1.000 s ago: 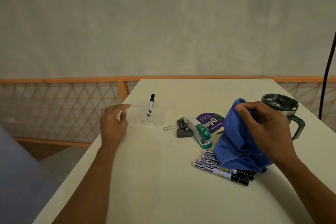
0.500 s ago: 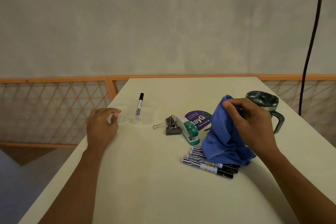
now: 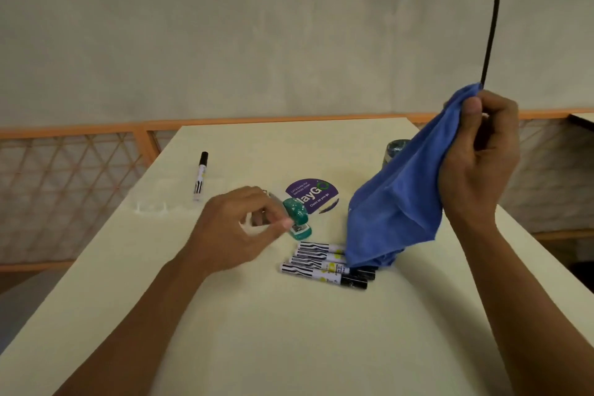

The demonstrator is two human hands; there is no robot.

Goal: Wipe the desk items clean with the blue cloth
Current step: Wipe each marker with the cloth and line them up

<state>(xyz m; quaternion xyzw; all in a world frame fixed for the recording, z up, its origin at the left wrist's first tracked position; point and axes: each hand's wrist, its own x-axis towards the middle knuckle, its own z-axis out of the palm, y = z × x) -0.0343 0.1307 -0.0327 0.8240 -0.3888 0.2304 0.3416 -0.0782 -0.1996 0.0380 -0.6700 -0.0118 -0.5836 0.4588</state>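
Observation:
My right hand [image 3: 479, 154] grips the blue cloth [image 3: 395, 202] by one corner and holds it up over the right side of the desk [image 3: 257, 331]. The cloth's lower end hangs onto a row of several black-and-white markers [image 3: 321, 264]. My left hand [image 3: 238, 228] is at the green stapler [image 3: 297, 219], thumb and fingers curled round its rear end. The binder clip is hidden behind that hand. A single marker [image 3: 201, 180] lies at the back left. A dark mug [image 3: 393, 151] peeks out behind the cloth.
A purple round sticker [image 3: 313, 194] lies flat behind the stapler. A clear plastic piece [image 3: 151, 206] lies near the left edge. An orange lattice railing [image 3: 64, 177] runs behind and left of the desk. A black cable [image 3: 491, 16] hangs at the upper right.
My right hand has lifted the blue cloth up and to the right, uncovering more of the markers. My left hand has moved from the desk's left edge over to the stapler.

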